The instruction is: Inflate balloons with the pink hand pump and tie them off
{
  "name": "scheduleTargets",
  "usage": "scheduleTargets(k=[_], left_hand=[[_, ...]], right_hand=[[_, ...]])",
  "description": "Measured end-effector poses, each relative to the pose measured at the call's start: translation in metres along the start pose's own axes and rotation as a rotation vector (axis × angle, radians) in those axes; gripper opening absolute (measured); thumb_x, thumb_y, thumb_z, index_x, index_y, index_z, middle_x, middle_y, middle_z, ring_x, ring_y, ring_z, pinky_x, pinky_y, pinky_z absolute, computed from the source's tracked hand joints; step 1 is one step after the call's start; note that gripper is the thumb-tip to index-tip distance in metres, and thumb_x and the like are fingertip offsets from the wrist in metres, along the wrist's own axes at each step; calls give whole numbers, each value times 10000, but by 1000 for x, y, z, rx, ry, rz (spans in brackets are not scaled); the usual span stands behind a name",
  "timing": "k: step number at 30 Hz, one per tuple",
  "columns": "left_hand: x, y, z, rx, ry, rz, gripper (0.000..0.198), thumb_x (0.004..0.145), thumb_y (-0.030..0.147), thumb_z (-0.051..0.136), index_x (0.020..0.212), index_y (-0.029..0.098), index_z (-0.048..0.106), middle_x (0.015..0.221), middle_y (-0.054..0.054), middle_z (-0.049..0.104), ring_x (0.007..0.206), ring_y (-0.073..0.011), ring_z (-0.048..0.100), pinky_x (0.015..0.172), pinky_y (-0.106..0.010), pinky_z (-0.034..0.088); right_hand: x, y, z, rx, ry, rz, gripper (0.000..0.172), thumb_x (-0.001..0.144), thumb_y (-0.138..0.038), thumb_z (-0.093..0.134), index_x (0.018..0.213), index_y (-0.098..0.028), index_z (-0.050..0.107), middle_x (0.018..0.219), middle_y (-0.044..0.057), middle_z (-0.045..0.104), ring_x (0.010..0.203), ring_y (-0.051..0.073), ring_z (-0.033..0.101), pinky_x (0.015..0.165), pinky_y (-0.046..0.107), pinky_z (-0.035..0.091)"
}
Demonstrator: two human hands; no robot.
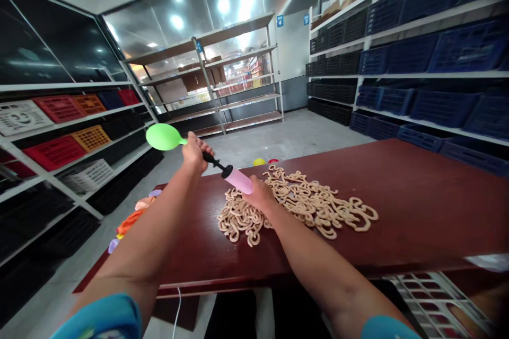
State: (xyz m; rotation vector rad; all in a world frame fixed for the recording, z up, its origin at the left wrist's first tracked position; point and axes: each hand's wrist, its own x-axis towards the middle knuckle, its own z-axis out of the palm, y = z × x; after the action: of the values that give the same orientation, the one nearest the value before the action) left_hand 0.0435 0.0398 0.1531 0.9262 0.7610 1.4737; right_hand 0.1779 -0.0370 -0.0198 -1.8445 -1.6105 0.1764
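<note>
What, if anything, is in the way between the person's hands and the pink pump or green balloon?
Nothing visible. The left hand is closed around the neck of the green balloon, and the right hand grips the pink pump. The tan squiggly strands lie on the table, not between them.

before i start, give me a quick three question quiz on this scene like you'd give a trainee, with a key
1. Multiple choice: what colour is the balloon held at the left hand?
a) red
b) green
c) purple

2. True or false: the right hand holds the pink pump barrel.

3. Fill in the blank: the beige curled strands lie in a pile on a ____ table.

Key: 1. b; 2. true; 3. dark red
</note>
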Motion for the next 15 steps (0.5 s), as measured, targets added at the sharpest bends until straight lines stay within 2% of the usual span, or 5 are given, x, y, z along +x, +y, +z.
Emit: scheduleTargets(k=[4, 7, 11, 15], left_hand=[[-14, -32, 9, 8, -5, -3, 463, 826, 540, 378, 541, 213, 216, 390, 60, 240, 309, -94, 319, 339, -226, 302], [-18, -35, 10, -1, 3, 9, 463, 828, 541, 372, 539, 213, 221, 387, 58, 243, 310, -95, 325, 340, -227, 303], [-12, -8, 6, -11, 0, 2, 456, 832, 534, 368, 544, 213, 216, 384, 62, 228, 303, -94, 307, 336, -228, 303], [2, 42, -2, -42, -4, 27, 435, 833, 490, 385, 551, 212, 205, 388, 63, 229, 299, -90, 292, 330, -223, 294]], right_hand=[[1, 3, -3, 14, 14, -19, 378, 671, -377, 611, 979, -207, 474, 906, 66, 639, 792, 205, 606, 627, 279, 380], [1, 4, -5, 25, 24, -27, 387, 672, -387, 616, 987, -210, 478, 911, 64, 640, 805, 209, 606, 633, 276, 381], [1, 0, -6, 46, 32, -46, 396, 685, -412, 609, 1004, -215, 484, 909, 62, 641, 797, 206, 605, 615, 271, 373], [1, -2, -7, 52, 22, -46, 432, 664, -405, 631, 1031, -225, 490, 914, 58, 643, 780, 201, 604, 604, 271, 368]])
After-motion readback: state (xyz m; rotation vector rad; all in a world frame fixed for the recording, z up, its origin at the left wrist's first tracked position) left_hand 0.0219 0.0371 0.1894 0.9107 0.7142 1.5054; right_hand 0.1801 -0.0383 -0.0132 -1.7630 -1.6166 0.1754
